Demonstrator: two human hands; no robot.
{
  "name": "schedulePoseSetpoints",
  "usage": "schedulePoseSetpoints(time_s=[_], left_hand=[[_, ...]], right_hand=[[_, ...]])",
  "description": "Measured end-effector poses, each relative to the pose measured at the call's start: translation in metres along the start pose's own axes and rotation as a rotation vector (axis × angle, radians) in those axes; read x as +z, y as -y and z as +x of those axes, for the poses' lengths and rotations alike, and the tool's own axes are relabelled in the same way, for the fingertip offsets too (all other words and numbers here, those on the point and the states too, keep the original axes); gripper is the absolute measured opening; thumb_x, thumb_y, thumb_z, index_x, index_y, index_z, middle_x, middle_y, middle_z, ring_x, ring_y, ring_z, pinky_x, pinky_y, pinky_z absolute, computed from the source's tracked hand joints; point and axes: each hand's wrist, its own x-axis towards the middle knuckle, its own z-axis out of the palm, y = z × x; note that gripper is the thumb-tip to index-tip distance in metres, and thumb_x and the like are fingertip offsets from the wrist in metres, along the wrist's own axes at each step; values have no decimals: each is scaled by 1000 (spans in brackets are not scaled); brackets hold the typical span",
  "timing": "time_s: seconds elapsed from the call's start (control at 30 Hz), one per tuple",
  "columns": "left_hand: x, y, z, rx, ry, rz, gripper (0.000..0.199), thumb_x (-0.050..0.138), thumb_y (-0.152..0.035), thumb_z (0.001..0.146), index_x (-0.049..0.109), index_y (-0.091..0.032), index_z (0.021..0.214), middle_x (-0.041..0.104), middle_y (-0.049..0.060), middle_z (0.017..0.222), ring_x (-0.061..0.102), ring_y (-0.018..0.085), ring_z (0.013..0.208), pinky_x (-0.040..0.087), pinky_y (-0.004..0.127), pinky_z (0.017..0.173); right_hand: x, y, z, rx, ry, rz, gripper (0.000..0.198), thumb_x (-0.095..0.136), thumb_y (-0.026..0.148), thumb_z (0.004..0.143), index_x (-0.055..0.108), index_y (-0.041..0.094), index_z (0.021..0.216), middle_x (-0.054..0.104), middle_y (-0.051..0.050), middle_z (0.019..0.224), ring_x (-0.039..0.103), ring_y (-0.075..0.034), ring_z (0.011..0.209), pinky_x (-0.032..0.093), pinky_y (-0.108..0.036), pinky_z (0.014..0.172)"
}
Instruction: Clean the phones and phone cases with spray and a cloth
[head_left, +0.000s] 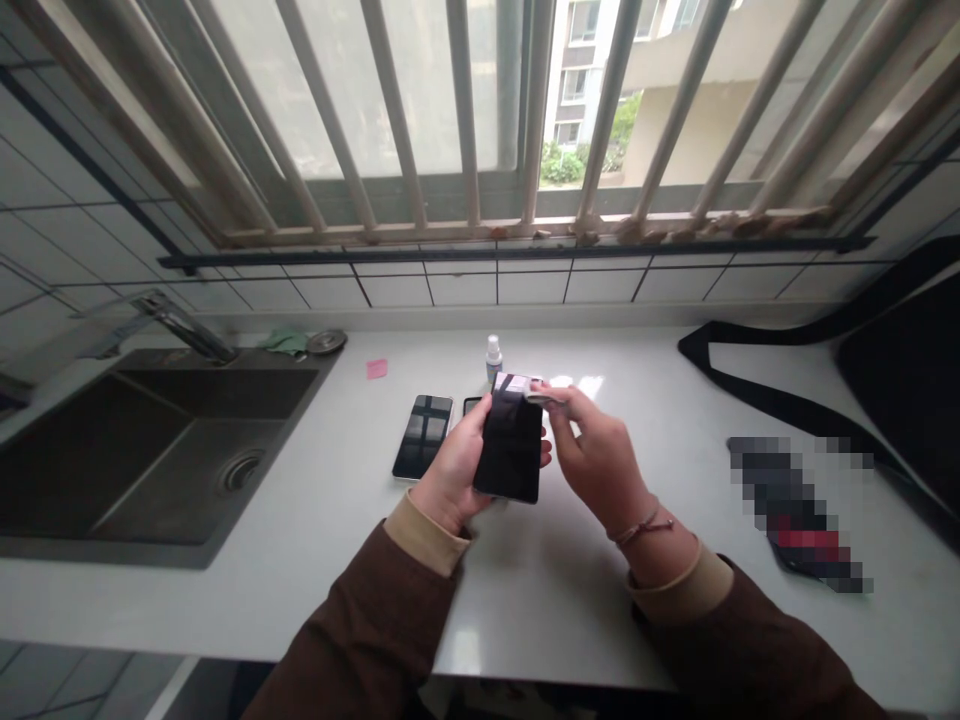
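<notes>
Two hands, bare, in brown sleeves with tan cuffs; held near each other above a white counter [247, 600]. One black phone [510, 455], upper edge tilted away, glossy face up and reflecting light at the top: gripped in the left hand [452, 462], thumb along the left edge, fingertips showing past the right edge. One small pale piece [546, 398], material unclear: pinched between thumb and fingers of the right hand [600, 440], at the phone's upper right corner. One bracelet [643, 525], thin, on the right wrist.

One second phone [423, 437], dark-screened, flat on the counter left of the held one. One dark-edged item [471, 405], mostly hidden behind the left hand and held phone. One small white spray bottle [493, 356], upright, beyond the held phone, its base hidden. One pink slip [376, 369], flat, farther left.

At left: one dark sink [150, 553] with faucet [191, 330]; one green cloth [283, 342] and one round metal strainer [326, 342] at its back rim. At right: one black strap [772, 385]; one pixelated object [799, 515].
</notes>
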Motion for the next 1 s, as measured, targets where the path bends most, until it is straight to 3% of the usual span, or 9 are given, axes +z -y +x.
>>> schedulePoseSetpoints(time_s=[0.1,0.23,0.37,0.43,0.53,0.6,0.67,0.83,1.0], left_hand=[[-1,0,5,75,-77,-84,48,44,-43,110,74,-7,118,80,16,96,78,25,83,63,38,89],[-5,-5,9,163,-211,-139,58,36,-48,110,73,-3,113,78,19,91,77,27,80,64,39,83],[-10,-9,9,160,-235,-161,70,32,-57,109,72,0,114,76,22,88,75,29,77,64,39,70],[-11,-11,9,182,-249,-170,70,31,-57,109,72,-1,111,75,21,85,75,28,73,63,38,67],[-9,-10,7,236,-256,-117,63,31,-54,110,72,-6,115,77,18,86,74,25,69,64,39,70],[-6,-8,4,186,-199,-45,64,33,-55,110,72,-6,121,78,21,94,76,26,72,65,41,75],[-3,-5,-1,72,-110,26,69,34,-58,109,71,-3,125,78,25,102,77,28,78,64,42,79],[-1,7,-6,-125,12,121,73,35,-63,108,72,-2,124,78,25,102,77,28,79,64,40,79],[-7,21,2,-98,-31,124,56,48,-59,107,69,-16,136,80,16,104,78,28,86,63,40,83]], right_hand=[[6,3,-5,-155,184,31,33,48,17,107,69,27,130,79,-6,129,73,-25,127,45,-52,125],[3,12,-9,-241,339,165,30,52,17,104,71,27,125,80,-5,124,73,-24,127,51,-47,121],[-3,23,-10,-217,447,292,22,55,18,103,73,26,114,81,-2,100,80,-20,93,58,-42,111],[-4,24,-9,-136,409,339,19,55,21,104,73,25,110,80,-2,95,78,-19,86,62,-39,101],[-6,17,-4,89,122,312,23,54,33,107,73,23,113,81,-6,104,77,-22,92,63,-36,85],[-8,9,1,246,-92,177,29,53,40,108,74,21,116,81,-7,99,76,-23,87,62,-36,78],[-10,1,5,309,-188,-2,32,52,40,108,74,20,118,80,-8,94,75,-24,82,61,-37,75],[-2,-10,3,102,-62,-218,33,47,27,109,71,22,132,80,-12,125,79,-31,108,64,-43,91],[14,-10,-6,-130,98,-184,40,44,12,106,68,24,135,71,-9,144,68,-27,134,53,-49,119]])
